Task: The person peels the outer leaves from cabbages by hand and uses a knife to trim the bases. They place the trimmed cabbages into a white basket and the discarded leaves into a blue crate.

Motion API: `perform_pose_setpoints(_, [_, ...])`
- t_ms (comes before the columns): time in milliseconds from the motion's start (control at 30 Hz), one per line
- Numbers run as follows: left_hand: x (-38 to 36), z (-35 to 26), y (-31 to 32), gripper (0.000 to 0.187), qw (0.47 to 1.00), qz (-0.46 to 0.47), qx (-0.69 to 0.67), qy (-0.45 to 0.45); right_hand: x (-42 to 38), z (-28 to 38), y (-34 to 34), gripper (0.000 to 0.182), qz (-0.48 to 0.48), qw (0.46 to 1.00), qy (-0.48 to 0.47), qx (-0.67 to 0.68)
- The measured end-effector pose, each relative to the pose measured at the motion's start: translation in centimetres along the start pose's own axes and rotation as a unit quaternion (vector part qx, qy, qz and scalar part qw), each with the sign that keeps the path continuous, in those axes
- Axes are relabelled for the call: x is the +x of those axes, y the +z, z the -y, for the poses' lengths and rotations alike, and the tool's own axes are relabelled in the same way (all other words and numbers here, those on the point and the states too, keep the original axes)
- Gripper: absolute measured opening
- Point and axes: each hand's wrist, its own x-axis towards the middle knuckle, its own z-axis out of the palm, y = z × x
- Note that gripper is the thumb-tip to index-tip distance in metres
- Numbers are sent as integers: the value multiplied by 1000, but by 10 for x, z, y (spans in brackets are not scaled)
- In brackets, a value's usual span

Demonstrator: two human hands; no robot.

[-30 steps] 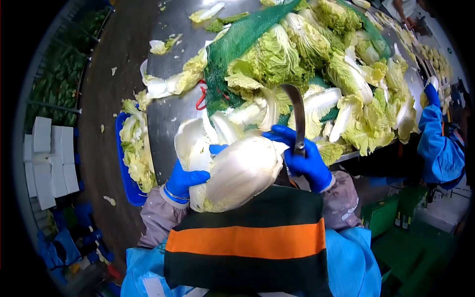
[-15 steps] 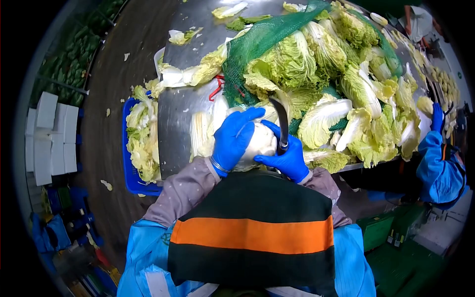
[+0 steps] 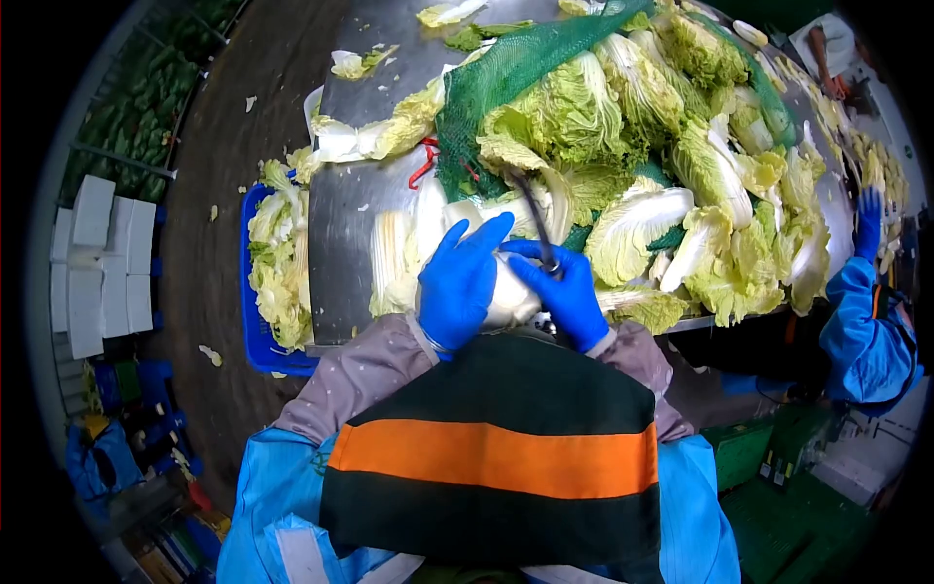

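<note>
A pale napa cabbage [image 3: 510,300] lies at the table's near edge, its white base end toward me. My left hand [image 3: 455,290], in a blue glove, grips its left side, with the fingers pointing up and right. My right hand [image 3: 562,297], also gloved in blue, is closed on a knife with a dark curved blade [image 3: 535,216]. The blade points away from me, above the leaves, and the handle is mostly hidden in the fist. My right fingers are beside the cabbage's right side. Another trimmed cabbage [image 3: 391,258] lies left of my left hand.
Loose cabbages and outer leaves [image 3: 632,224] heap up on the right, partly over a green mesh bag [image 3: 516,78]. A red tie [image 3: 422,164] lies on the metal table [image 3: 341,243]. Left stands a blue crate [image 3: 255,331] of leaves. A co-worker's gloved hand [image 3: 868,222] is far right.
The knife has tilted, its tip swinging left, and my right hand has turned slightly. My left hand stays on the cabbage. The co-worker's hand at far right has shifted.
</note>
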Motion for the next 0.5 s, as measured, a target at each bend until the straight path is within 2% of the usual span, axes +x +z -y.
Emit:
perform_pose_setpoints(33, [-1, -3, 0, 38, 1000, 7, 6, 13, 8, -6, -3, 26, -51, 997, 57, 15])
perform_pose_setpoints(67, [-4, -7, -1, 37, 999, 13, 13, 26, 11, -10, -2, 22, -92, 993, 66, -26])
perform_pose_setpoints(100, [-7, -11, -1, 37, 999, 21, 19, 40, 16, -39, -12, 21, -58, 987, 95, -116])
perform_pose_setpoints(167, [-3, -4, -4, 34, 999, -16, 19, 41, 2, -61, -14, 21, -73, 994, 57, -50])
perform_pose_setpoints(200, [-5, -1, -6, 34, 999, -27, 15, 21, 1, -64, -10, 23, -104, 993, 35, 50])
perform_pose_setpoints(233, [-12, 0, -7, 36, 999, -34, 10, -6, -8, -37, -14, 32, -53, 994, 58, 81])
perform_pose_setpoints(267, [-6, -7, -9, 28, 998, -51, 24, 22, -16, -10, -18, 43, -3, 991, 84, 108])
perform_pose_setpoints(300, [-7, -7, -4, 27, 998, -69, -7, -7, -15, 11, -21, 52, 61, 991, 51, 105])
perform_pose_setpoints(333, [-9, -4, 3, 26, 995, -88, -38, -33, -6, 13, -25, 68, 184, 980, -26, 67])
perform_pose_setpoints(400, [-14, 10, 13, 22, 975, -131, -134, -118, 5, 11, -9, 72, 201, 967, -151, -47])
perform_pose_setpoints(433, [-16, 16, 12, 23, 966, -142, -160, -143, 3, 17, -3, 73, 186, 979, -83, -15])
perform_pose_setpoints(467, [-14, 21, 11, 25, 958, -161, -184, -147, 3, 15, 2, 69, 178, 980, -86, 25])
perform_pose_setpoints(500, [-12, 24, 10, 27, 949, -182, -207, -152, 3, 12, 4, 68, 158, 982, -106, -18])
